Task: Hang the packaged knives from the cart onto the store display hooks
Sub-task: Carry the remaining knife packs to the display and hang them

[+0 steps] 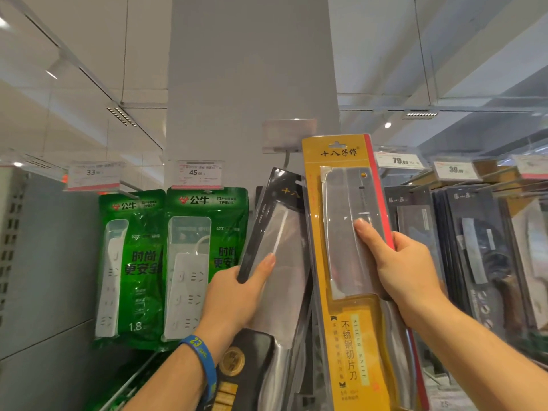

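Observation:
My right hand [406, 265] grips a yellow packaged cleaver [335, 262] by its right edge, thumb across the clear blister, holding it upright in front of the grey pillar. The package's hang hole at the top sits level with a blank label holder [289, 134] on a display hook [286, 161]. My left hand [237, 295] holds a black packaged knife [278, 232] by its left edge; this pack tilts to the right, its top near the hook's stem, partly hidden behind the yellow pack.
Green power-strip packs [204, 262] hang at the left under price tags [197, 173]. Dark packaged knives [474, 247] hang in rows on hooks at the right beneath more price tags [398, 160]. A perforated shelf upright [12, 232] stands at the far left.

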A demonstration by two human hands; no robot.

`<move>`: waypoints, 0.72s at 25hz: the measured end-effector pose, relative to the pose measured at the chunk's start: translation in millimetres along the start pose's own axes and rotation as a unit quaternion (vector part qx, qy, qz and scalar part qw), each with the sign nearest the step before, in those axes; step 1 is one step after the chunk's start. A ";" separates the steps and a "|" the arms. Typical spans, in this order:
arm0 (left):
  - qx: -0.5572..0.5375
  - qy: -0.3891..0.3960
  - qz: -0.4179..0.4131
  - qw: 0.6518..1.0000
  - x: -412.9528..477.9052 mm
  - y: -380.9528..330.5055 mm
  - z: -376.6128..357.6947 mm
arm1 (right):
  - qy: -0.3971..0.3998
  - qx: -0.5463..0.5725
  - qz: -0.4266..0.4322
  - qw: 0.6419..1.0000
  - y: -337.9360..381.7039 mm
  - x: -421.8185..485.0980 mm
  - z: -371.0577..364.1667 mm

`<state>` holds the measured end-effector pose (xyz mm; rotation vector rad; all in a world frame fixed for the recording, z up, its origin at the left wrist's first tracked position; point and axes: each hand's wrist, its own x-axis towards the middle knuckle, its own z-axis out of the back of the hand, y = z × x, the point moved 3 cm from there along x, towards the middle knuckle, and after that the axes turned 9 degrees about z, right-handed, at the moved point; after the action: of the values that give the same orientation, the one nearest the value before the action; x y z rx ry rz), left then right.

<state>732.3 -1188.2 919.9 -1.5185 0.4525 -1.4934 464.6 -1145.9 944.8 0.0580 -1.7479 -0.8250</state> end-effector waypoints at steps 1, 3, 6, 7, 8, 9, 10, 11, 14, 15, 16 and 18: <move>-0.004 -0.003 0.001 1.000 0.8 0.5 2.4 | 0.000 0.000 0.001 1.000 0.5 -0.5 0.7; -0.029 -0.007 0.015 0.999 1.2 0.8 6.3 | 0.004 0.009 0.001 1.000 2.2 -1.7 2.4; -0.065 -0.017 0.043 0.997 -1.1 4.1 9.9 | 0.004 0.015 0.003 1.000 4.0 -3.8 4.6; -0.058 -0.019 0.043 0.997 -2.2 4.9 10.9 | 0.002 0.014 0.005 1.000 4.0 -3.8 4.8; -0.045 -0.019 0.040 0.998 -2.5 5.1 11.9 | 0.001 0.015 0.007 1.000 4.1 -3.6 4.0; -0.036 -0.018 0.037 0.999 -2.5 4.1 12.9 | 0.002 0.016 0.007 1.000 5.3 -3.5 2.2; -0.027 -0.014 0.034 0.999 -2.6 1.6 13.7 | 0.005 0.017 0.004 1.000 7.2 -3.8 -0.3; -0.014 -0.010 0.027 0.999 -2.0 -2.0 14.1 | 0.006 0.017 0.001 1.000 9.1 -4.0 -2.5; 0.038 -0.015 0.002 0.999 0.8 -7.5 17.8 | 0.011 0.017 0.000 1.000 13.9 -5.0 -7.2; 0.040 -0.020 0.000 0.999 1.5 -5.6 19.7 | 0.012 0.019 0.000 1.000 15.4 -5.8 -8.0; 0.033 -0.025 0.005 0.999 1.7 -3.4 21.3 | 0.010 0.019 0.001 1.000 15.8 -6.3 -7.1; -0.009 -0.020 0.039 0.999 0.7 0.3 22.2 | 0.001 0.011 0.001 1.000 15.1 -6.5 -1.6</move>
<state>753.1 -1181.1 923.9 -1.5246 0.4976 -1.4002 473.8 -1132.5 947.9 0.0712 -1.7555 -0.8051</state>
